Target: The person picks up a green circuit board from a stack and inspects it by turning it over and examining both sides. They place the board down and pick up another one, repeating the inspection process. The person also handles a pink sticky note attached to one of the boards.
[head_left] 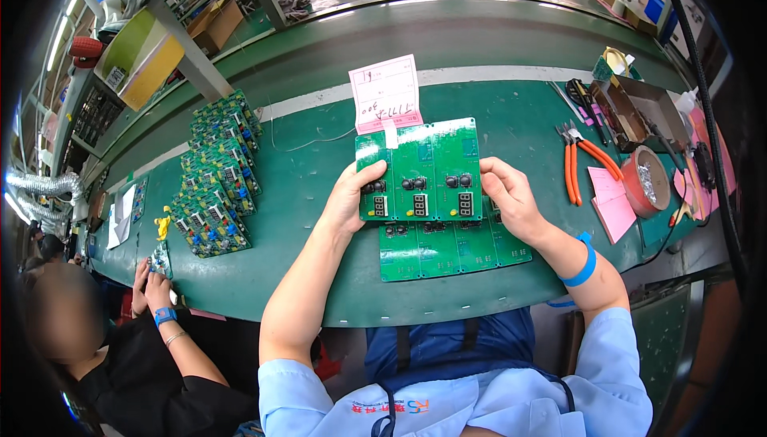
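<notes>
Tub (pixel 632 191): silvery bits (pixel 648 184); left hand (pixel 347 200), right hand (pixel 515 204): green circuit board (pixel 422 159)

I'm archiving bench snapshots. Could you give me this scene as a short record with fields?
Left hand: holds the upper green panel by its left edge
Right hand: holds its right edge
Nearer the body: lower green panel, partly covered in this view
Panel's far edge: pink-and-white slip
Left side: rows of circuit boards, a co-worker's hands
Right side: orange-handled tools, round reddish container
</notes>
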